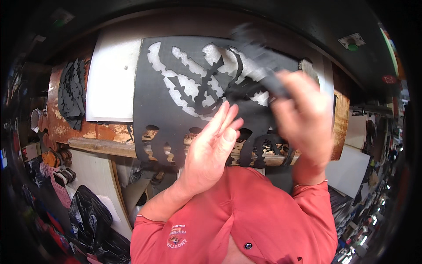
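A large black flexible sheet (154, 112) lies over the work surface, with curved, notched shapes cut out of it and white showing through the holes. My left hand (210, 147) is raised over its near part, fingers stretched out and held side by side, with nothing in them. Closed and smeared by motion, my right hand (303, 114) grips a dark cut piece (276, 86) at the sheet's right side. More dark, blurred material (255, 42) extends beyond that piece; its shape is unclear. Loose notched black strips (206, 86) lie across the cut-outs.
A white board (112, 79) lies left of the sheet, beside a stack of black cut pieces (71, 94). The worn wooden table edge (101, 147) runs along the near side. A dark machine beam (198, 20) with green buttons spans the far side. Black plastic bags (90, 211) sit lower left.
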